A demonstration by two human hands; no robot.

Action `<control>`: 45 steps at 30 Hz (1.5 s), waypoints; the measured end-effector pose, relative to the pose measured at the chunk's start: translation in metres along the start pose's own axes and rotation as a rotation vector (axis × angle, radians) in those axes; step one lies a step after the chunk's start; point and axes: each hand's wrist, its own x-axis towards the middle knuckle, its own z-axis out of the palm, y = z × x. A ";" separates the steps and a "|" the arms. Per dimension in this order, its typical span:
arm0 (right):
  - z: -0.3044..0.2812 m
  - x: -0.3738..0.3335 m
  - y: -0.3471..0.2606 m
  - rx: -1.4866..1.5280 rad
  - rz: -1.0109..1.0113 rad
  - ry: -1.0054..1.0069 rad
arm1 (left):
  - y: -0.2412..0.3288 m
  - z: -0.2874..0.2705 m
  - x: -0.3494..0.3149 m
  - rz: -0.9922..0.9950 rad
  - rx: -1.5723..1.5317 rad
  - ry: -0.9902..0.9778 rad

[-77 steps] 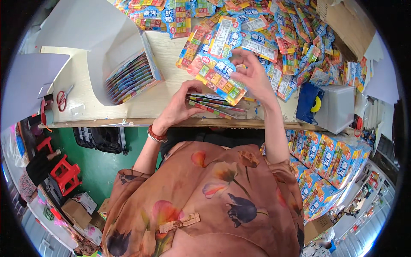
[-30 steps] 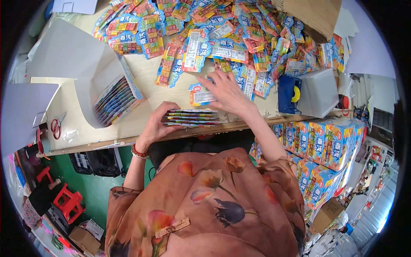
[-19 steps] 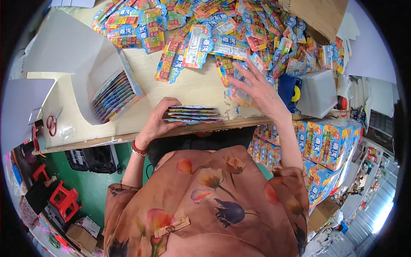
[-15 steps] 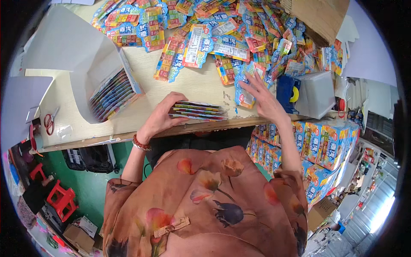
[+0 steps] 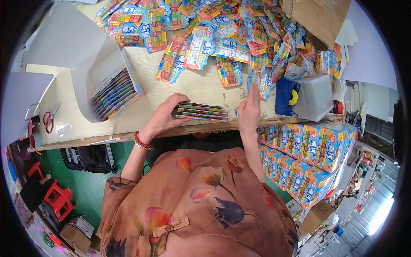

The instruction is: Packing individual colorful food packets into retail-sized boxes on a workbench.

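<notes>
Red scissors: lying on the counter, far off at 9 o'clock from the stack of packs.
White box: open, nearer, between 9 and 10 o'clock, with a row of bright packs leaning inside.
Left hand: at 9 o'clock, touching the stack, with a red bracelet on the wrist; thumb and fingers pinch the left end of the packs.
Stack: flat, bright packs, one on top of another, by the counter's near edge, between the two hands.
Messy pile: lots of packs every which way, about 1 o'clock.
Right hand: at 3 o'clock, apart from the stack; fingers close together, pointing to 12 o'clock. A loose pack is at their tips; I can't tell if they pinch it.
Tape holder: blue, at 3 o'clock, farther out.
Bright boxes: in rows below the counter, at 4 o'clock.
Cardboard box: brown, at 2 o'clock.
</notes>
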 end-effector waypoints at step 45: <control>0.022 0.224 -0.026 -0.141 -0.306 -0.856 | -0.009 -0.017 -0.002 0.150 0.124 0.077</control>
